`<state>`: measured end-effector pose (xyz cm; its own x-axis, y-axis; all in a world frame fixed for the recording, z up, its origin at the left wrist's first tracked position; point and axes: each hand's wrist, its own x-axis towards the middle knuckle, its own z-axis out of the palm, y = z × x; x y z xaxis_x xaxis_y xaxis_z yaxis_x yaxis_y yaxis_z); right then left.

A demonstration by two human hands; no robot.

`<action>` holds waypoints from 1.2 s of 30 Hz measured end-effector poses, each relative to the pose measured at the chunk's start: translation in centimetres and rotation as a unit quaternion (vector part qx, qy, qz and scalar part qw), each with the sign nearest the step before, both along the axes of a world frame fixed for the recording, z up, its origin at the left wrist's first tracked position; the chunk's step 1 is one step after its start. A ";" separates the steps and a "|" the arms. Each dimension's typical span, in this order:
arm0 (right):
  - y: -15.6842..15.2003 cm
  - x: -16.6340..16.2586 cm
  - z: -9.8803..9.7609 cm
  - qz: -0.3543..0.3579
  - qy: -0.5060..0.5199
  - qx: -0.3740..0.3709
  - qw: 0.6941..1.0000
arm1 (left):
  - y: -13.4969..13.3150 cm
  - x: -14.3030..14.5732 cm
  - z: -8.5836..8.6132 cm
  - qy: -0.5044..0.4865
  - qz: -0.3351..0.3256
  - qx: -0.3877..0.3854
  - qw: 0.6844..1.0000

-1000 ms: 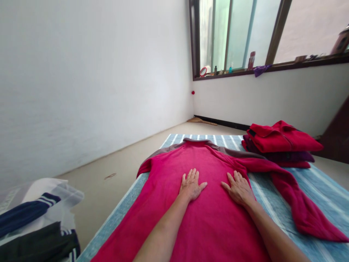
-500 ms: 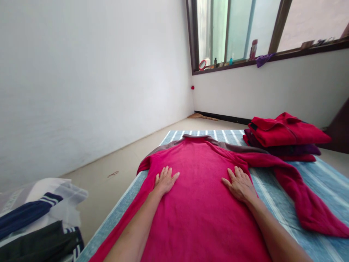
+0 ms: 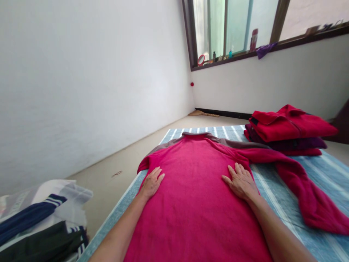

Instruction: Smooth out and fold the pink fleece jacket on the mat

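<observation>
A magenta fleece jacket [image 3: 195, 203] with grey shoulders and collar lies back side up, its collar at the far end. On the jacket's left edge rests my left hand [image 3: 152, 182], flat with fingers stretched. My right hand [image 3: 241, 181] lies flat near the right edge, below the armpit, thumb spread from the fingers. Neither hand grasps the cloth. The right sleeve [image 3: 297, 180] stretches out over the bed cover, while the left sleeve is mostly out of sight past the bed's edge.
Folded red and purple garments [image 3: 293, 127] are stacked at the far right of the blue striped bed cover [image 3: 275, 198]. Dark clothes with striped cuffs [image 3: 40, 236] lie on a clear plastic bag [image 3: 79, 196] at lower left. A hand broom [image 3: 203, 113] lies in the corner.
My left hand has slid left across the jacket to its edge. The right hand stays in almost the same place. The view has shifted slightly.
</observation>
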<state>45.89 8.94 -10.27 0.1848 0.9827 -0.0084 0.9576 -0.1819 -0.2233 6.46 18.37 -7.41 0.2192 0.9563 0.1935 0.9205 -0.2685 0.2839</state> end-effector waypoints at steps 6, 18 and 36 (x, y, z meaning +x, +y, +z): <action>-0.1 0.0 0.1 0.001 -0.003 0.006 1.000 | 0.6 -0.7 -0.2 -0.052 0.001 0.025 0.998; 0.1 0.4 -0.9 0.008 -0.020 0.026 0.999 | 1.0 -2.8 0.7 -0.101 0.042 0.025 0.994; 0.0 0.8 -1.4 0.016 -0.050 0.040 0.998 | -3.6 -0.2 2.1 0.044 -0.005 -0.040 0.998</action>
<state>46.71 8.91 -11.63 0.1497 0.9849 0.0874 0.9808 -0.1368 -0.1386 6.28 14.79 -5.35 0.2408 0.9658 0.0967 0.9403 -0.2568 0.2235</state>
